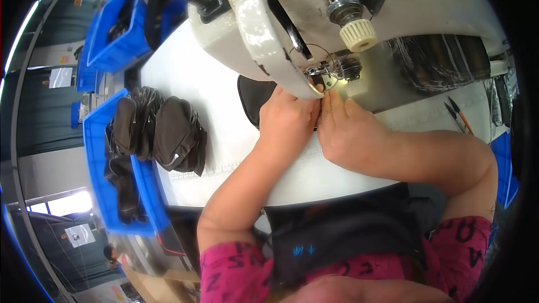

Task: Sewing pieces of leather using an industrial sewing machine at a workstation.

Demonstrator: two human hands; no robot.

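Observation:
A white sewing machine stands over the white table, its presser foot and needle area just beyond my fingertips. A black fabric piece with a rounded edge lies beneath that area. My left hand has bent fingers gripping and pressing the fabric at its right part, partly under the machine's curved white guard. My right hand is beside it, fingers close together and bent onto the same piece at the needle. The fingertips of both hands are partly hidden.
Black pouches are piled at the left table edge, beside a blue bin holding more. More blue bins are at upper left. Scissor-like tools lie on the right, near dark wrapped material. A distant person appears at lower left.

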